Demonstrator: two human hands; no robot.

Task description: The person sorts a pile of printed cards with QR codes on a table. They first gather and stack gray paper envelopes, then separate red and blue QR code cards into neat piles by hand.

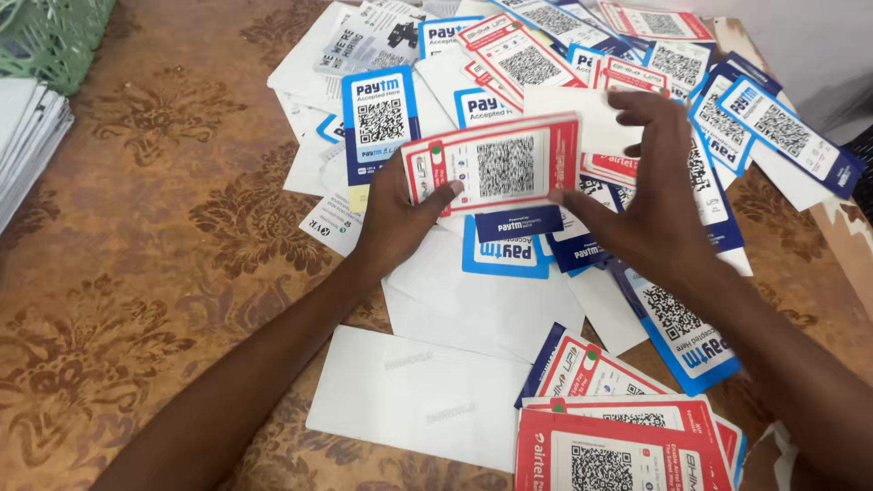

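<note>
- Stickers in a red pile (627,445) sit nearest the camera at about five o'clock, cut off by the bottom edge, so how many lie there cannot be told.
- Beside them at six o'clock a white envelope (418,395) lies face down on the brown patterned cloth (155,245); whatever is on its other face is hidden.
- At centre, the left hand (396,218) pinches the left edge of a small stack of red-bordered code cards (496,164), thumb on top and fingers closed underneath.
- The right hand (650,195) meets the stack's right edge with its thumb; its fingers are spread and curled above, blurred, so I cannot tell how firm its hold is.
- My guess is the stack could fan out or shed cards, since it is held only at its edges above a slippery heap.
- How many cards are in the stack is hard to make out; only the top one and a blue edge below it show.
- Farther off, from eleven to two o'clock, blue and red stickers (637,55) overlap loosely; a sleeve or wrist could drag some off the table's right edge (841,227).
- At ten o'clock a stack of white sheets (27,136) and a green mesh basket (50,36) are cropped.
</note>
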